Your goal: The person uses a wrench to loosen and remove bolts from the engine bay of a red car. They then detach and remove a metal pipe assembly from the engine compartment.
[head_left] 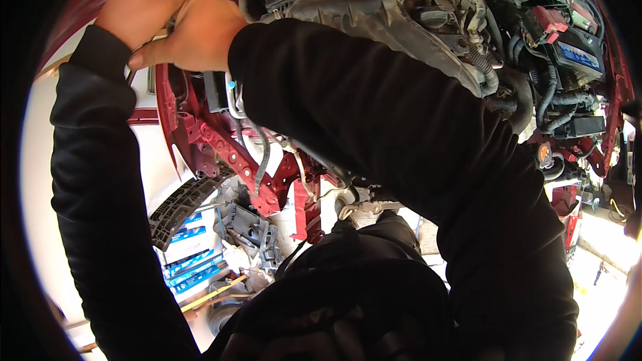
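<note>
At the upper left, over the red car's fender (83,10), my two hands are close together and overlapping. My left hand (142,1) is bent with its fingers closed, and its fingertips lie out of sight. Against it sits my right hand (204,32), closed too, with the thumb pointing left. What they grip is mostly hidden; a thin dark piece shows just below the right thumb. Right of my hands is the engine bay, with a dusty black plastic engine cover (344,10). My right forearm crosses in front of part of it.
A battery (578,57) with a red terminal cover stands at the far right among corrugated hoses. Below the engine, the bare red front frame (231,154) shows. Black plastic parts (251,230), blue-and-white boxes (194,271) and a yellow strip (214,293) lie at the lower left.
</note>
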Available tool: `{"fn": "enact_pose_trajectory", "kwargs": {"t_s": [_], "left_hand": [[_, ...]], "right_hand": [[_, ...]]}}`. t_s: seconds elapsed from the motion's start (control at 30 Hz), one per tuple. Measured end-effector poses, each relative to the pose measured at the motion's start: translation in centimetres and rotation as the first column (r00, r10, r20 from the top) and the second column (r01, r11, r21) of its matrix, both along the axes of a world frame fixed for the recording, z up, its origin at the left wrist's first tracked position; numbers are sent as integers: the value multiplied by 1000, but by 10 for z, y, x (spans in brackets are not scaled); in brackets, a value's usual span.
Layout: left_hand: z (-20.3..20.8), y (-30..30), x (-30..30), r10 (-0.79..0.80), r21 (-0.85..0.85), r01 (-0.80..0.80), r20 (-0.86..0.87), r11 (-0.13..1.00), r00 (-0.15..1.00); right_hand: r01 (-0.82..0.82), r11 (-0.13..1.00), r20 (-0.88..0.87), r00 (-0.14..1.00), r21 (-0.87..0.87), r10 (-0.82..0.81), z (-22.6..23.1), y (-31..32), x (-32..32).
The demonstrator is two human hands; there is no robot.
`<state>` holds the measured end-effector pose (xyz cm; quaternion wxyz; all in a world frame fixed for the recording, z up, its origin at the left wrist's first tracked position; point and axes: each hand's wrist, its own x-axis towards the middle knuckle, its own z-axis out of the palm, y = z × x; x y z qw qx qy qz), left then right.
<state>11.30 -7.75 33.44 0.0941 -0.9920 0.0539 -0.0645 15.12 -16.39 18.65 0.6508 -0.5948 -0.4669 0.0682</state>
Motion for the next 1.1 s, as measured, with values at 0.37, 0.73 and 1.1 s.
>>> {"fn": "enact_pose_trajectory", "kwargs": {"t_s": [0.37, 0.73, 1.1], "left_hand": [[-32, -58, -36, -282, -92, 315, 262, 945, 923], [-62, -48, -60, -121, -121, 250, 630, 961, 767], [-95, 57, -120, 459, -634, -66, 480, 771, 747]], "right_hand": [[15, 946, -12, 1000, 323, -12, -33, 48, 18], [-102, 927, 72, 994, 360, 82, -42, 53, 14], [171, 976, 121, 975, 133, -187, -26, -2, 28]]}}
